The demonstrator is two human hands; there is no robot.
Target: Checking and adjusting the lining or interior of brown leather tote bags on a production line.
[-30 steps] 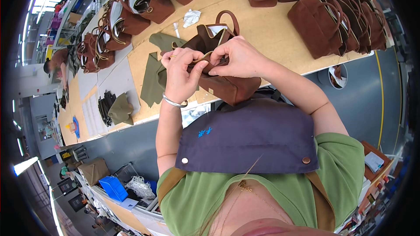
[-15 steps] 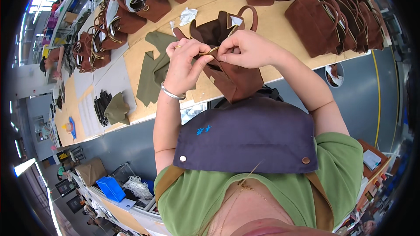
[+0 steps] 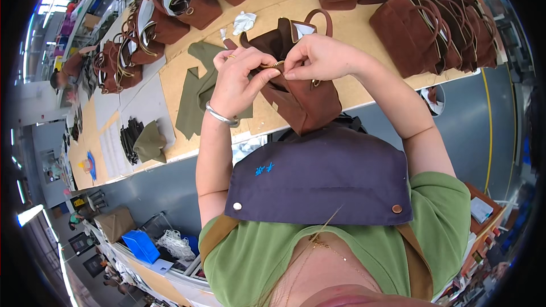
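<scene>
A brown handbag [image 3: 310,102] stands at the table's near edge, its upright handle [image 3: 324,20] at the far side and its dark lining partly showing. Across its top edge, a gold-toothed zipper [image 3: 274,65] runs between my hands. My left hand [image 3: 238,82], with a silver bangle at the wrist, pinches the zipper between thumb and forefinger. My right hand [image 3: 321,59] is closed in a pinch at the zipper's right end; its fingers hide exactly what part they grip. Green cloth [image 3: 196,94] lies flat left of the bag.
Rows of brown handbags stand at the far left [image 3: 193,0] and right [image 3: 406,34] of the table [image 3: 239,128]. Crumpled white paper [image 3: 244,21] lies beyond the bag. Dark strips [image 3: 132,139] lie at left. A bin [image 3: 434,100] stands below the right edge. Another person [image 3: 71,74] is at far left.
My right fingers have come closer to the left ones and straightened a little along the zipper. A ring on the bag's right side now shows below my right hand.
</scene>
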